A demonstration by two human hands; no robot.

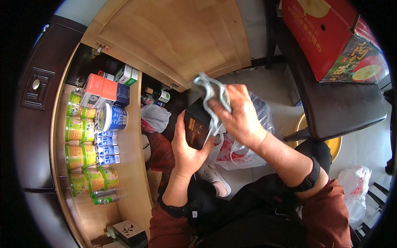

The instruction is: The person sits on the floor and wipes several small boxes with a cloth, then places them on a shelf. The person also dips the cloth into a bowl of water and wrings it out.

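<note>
A small black box (196,128) with orange printing rests in my left hand (189,152), its fingers and thumb around the lower sides. My right hand (240,116) grips a crumpled grey-blue cloth (212,93), which lies against the box's upper right side. The cloth is slightly blurred. To the left, an open wooden cabinet holds several green and yellow cans (74,128), blue and white cartons (107,150) and a blue tub with a clear lid (119,117). Further up the same shelf stand an orange and white box (99,90) and a green and white box (127,75).
The wooden cabinet door (173,37) stands open ahead. Below the shelf are a bottle (161,95) and a red plastic bag (159,152). A white plastic bag (238,155) sits on the floor near my shoe (214,178). At right, a red apple carton (316,34) rests on a dark chair (338,105).
</note>
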